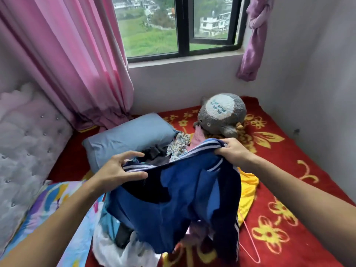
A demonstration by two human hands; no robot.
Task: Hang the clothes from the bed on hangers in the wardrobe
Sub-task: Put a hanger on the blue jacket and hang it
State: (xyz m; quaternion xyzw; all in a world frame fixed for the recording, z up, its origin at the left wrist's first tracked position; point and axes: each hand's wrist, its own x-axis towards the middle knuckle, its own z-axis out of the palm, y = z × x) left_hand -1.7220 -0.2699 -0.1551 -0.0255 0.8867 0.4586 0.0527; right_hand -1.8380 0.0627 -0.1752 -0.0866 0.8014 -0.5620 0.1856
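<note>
Head view: holds the blue track jacket [173,199] up before the clothes pile [177,147] at 12 o'clock, left hand [119,168] pinching and right hand [233,151] clenching its striped edge, likely opening it for the pink hanger [248,241] at 5 o'clock.

Top of pink hanger [254,247] hidden behind blue jacket [173,205] (btm hem blurred), yellow garment [247,189] mostly covered.

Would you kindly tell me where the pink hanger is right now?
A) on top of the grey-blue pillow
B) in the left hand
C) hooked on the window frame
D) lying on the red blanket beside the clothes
D: the pink hanger lies on the red blanket at the pile's lower right edge, while the left hand and right hand both grip the blue garment.
</note>
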